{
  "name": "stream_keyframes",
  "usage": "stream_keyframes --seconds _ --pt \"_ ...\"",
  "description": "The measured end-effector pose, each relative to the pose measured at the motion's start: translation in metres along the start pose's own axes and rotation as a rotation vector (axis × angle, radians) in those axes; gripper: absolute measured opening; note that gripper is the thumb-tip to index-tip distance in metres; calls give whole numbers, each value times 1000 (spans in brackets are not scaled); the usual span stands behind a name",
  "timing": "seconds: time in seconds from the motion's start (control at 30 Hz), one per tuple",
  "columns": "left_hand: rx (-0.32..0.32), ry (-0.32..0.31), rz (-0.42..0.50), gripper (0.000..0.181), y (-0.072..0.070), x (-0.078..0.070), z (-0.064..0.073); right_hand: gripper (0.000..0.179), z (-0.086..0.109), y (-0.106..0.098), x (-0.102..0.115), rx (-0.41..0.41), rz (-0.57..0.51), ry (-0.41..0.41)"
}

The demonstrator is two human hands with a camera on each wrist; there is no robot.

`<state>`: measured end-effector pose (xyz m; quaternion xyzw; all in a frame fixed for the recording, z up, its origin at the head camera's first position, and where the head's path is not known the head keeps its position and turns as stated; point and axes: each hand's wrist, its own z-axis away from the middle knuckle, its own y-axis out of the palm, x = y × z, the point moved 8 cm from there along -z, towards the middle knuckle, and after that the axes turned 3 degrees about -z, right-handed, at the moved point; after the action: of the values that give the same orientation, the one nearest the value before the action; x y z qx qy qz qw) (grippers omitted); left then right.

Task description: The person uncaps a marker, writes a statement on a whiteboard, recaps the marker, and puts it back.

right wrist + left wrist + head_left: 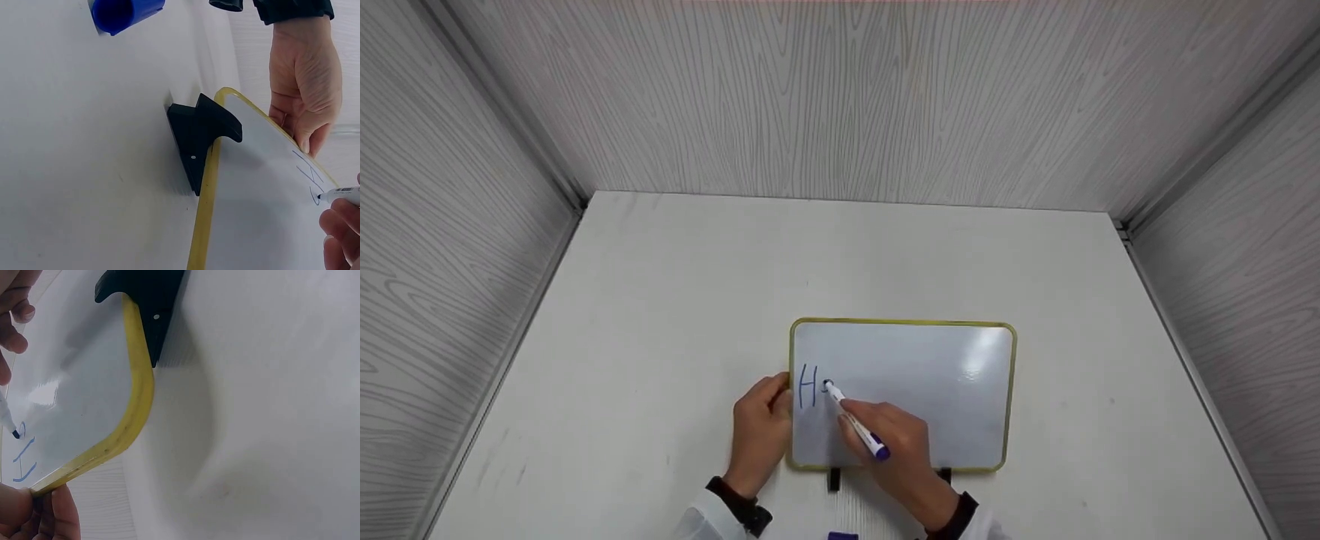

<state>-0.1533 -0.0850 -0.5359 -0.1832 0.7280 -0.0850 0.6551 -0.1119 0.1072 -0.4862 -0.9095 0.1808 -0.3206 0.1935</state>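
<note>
Grips the left edge of a whiteboard [922, 375] with the left hand [761, 427], closed enough to pinch the yellow frame [904, 322] between thumb and curled fingers. Holds a white marker [853, 421] with a blue end in the right hand [900, 446], closed around the barrel, thumb and fingers bent together. Slants the marker across the left part of the board, tip up at a small round blue stroke [312, 194], just to the right of a tall blue letter H [808, 385]. On the near part of a white table [682, 300], set in two black feet [834, 480] along the lower edge: the whiteboard, with a bright glare near the upper right corner. Near the bottom edge of the head view, only partly in sight: a blue tube-shaped piece [112, 14], hollow at one end, apart from the board. On both wrists, black bands [739, 505] below white sleeves [705, 523].
</note>
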Motion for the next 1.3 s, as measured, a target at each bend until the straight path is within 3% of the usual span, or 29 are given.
stream_keyframes --seconds 0.17,0.4,0.73,1.03,1.3 --pt "-20 17 -38 27 0 -1 0 24 5 3 3 5 -18 -19" --pt "-33 33 -39 28 -1 -2 -1 27 17 9 2 60 -30 55" --pt "-6 -18 1 28 -1 0 1 27 26 4 0 65 -47 66" --pt "-3 -15 4 28 -1 -1 1 22 27 -4 2 -10 -49 -38" --pt "-5 2 11 28 -1 -2 1 19 20 -14 0 -76 -60 -79"
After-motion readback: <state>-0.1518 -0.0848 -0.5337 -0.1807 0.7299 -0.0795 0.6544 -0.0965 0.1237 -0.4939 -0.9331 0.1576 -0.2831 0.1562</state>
